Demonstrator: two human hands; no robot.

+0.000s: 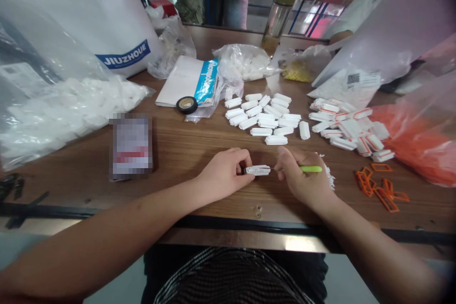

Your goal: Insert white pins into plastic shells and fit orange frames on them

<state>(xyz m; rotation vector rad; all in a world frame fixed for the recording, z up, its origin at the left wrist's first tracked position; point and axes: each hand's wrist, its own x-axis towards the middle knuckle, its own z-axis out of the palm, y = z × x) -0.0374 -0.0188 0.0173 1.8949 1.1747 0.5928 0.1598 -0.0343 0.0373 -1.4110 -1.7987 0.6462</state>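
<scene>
Near the table's front edge, my left hand (228,171) pinches a small white plastic piece (258,170) with a row of small marks along its side. In my right hand (302,175) is a thin tool with a lime-green handle (310,169), its narrow tip pointing at the piece's right end; whether it touches cannot be made out. Small white bits (330,178) lie beside and partly behind my right hand. Beyond both hands are several similar white pieces (265,116) spread on the wood.
White pieces with orange strips (349,126) are piled at right, near loose orange frames (383,187) and a bag of orange parts (420,137). Black tape (187,104) rests against a notebook (181,80). A blurred box (131,147) and a bag of white parts (71,109) occupy the left; a bottle (280,19) stands behind.
</scene>
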